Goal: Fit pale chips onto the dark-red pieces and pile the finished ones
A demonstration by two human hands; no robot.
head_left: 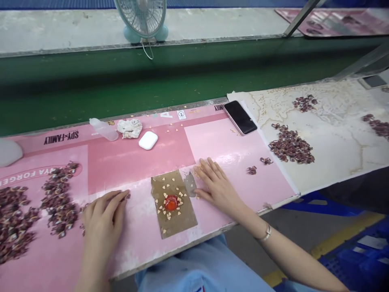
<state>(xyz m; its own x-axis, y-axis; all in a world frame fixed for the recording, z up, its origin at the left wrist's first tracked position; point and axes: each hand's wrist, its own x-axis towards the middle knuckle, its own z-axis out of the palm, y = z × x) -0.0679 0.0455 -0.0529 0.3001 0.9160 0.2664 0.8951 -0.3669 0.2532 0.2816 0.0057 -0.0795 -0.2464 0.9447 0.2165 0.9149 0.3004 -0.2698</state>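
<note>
My left hand (103,217) rests at the left of the pink mat, thumb and forefinger closed on a small dark-red piece (128,196); its exact kind is too small to tell. Right of it lies a brown square sheet (182,219). On this sheet sits a small red pot (171,203) with orange-red contents, ringed by several tiny cream heart-shaped pieces (164,231). My right hand (217,186) lies flat with fingers stretched out, its fingertips among more cream pieces beside a small grey patch (190,184).
Piles of dark-red pieces (60,202) lie at the left, with another heap (291,146) on the stained white sheet. Along the back are a squeeze bottle (103,129), crumpled tissue (130,128), white case (148,140) and phone (240,117). Beyond the green belt stands a fan (142,16).
</note>
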